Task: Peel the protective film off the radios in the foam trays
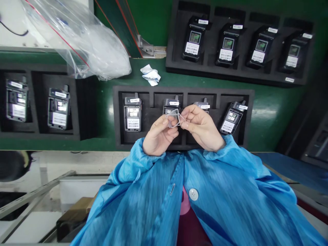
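My left hand (pixel 160 135) and my right hand (pixel 201 128) meet in front of my chest, both pinched on a small clear plastic film (pixel 174 118). They hover over a black foam tray (pixel 183 94) on the green bench, which holds several dark handheld devices, each with a white barcode label, such as the device (pixel 132 118) at its left end. Two devices in the middle are partly hidden behind my fingers. Blue coat sleeves cover both wrists.
A second foam tray (pixel 238 73) with devices lies at the back right, a third tray (pixel 77 135) at the left. A crumpled clear plastic bag (pixel 84 44) hangs at the top left. Small white scraps (pixel 151 75) lie on the green bench (pixel 266 112).
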Action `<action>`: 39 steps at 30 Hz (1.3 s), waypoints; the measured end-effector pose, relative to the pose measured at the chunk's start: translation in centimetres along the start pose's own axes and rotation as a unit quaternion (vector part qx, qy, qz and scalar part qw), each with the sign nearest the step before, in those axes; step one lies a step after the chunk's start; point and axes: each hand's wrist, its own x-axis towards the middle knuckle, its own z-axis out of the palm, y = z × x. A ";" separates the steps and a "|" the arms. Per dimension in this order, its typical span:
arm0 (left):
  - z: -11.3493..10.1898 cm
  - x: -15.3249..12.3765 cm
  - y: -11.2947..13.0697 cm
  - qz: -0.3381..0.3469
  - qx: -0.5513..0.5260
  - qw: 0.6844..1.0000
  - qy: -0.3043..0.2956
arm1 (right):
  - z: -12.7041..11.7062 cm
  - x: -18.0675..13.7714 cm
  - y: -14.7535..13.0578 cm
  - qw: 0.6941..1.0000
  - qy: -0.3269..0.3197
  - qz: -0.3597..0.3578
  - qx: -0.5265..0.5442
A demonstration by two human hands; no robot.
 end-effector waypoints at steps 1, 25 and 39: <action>-0.1 0.0 0.0 -0.006 -0.009 1.000 -0.002 | 0.0 0.0 0.0 1.000 0.000 0.002 0.010; 0.0 -0.3 -0.5 0.027 0.088 0.996 0.015 | -0.2 -0.6 -3.3 0.919 0.020 -0.145 -0.367; -1.5 -0.4 1.2 0.156 0.404 0.897 0.094 | 0.1 -1.8 -5.0 0.856 0.057 -0.258 -0.445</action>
